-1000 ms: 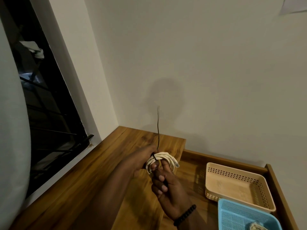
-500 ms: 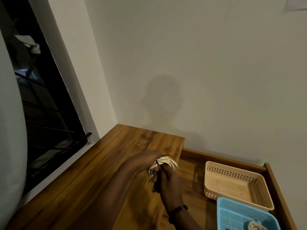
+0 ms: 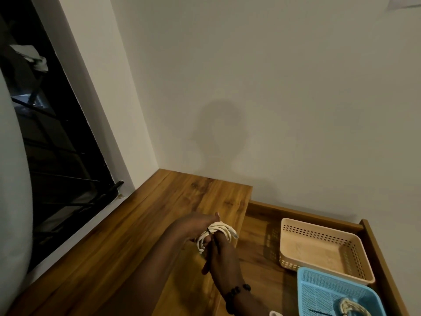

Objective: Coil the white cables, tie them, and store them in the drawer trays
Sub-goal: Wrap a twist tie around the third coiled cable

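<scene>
The left hand (image 3: 193, 226) reaches in from 7 o'clock, its fingers closed around a coiled white cable (image 3: 216, 233). The right hand (image 3: 219, 254) comes up from 6 o'clock and pinches the coil from below, at the spot where a thin dark tie (image 3: 209, 231) crosses the loops. A black bead bracelet (image 3: 237, 293) sits on the right wrist. Both hands hold the coil in the air, just above the right edge of the wooden top (image 3: 136, 236).

At 9 o'clock there is a dark window (image 3: 52, 137) with bars. A plain wall (image 3: 273, 99) fills the top, with a round shadow (image 3: 219, 137) on it.

At 4 o'clock the open wooden drawer (image 3: 376, 242) holds two trays. The peach tray (image 3: 319, 226) looks empty. The blue tray (image 3: 305, 290) touches its near side and has another coiled cable (image 3: 350, 307) in it, at 5 o'clock.
</scene>
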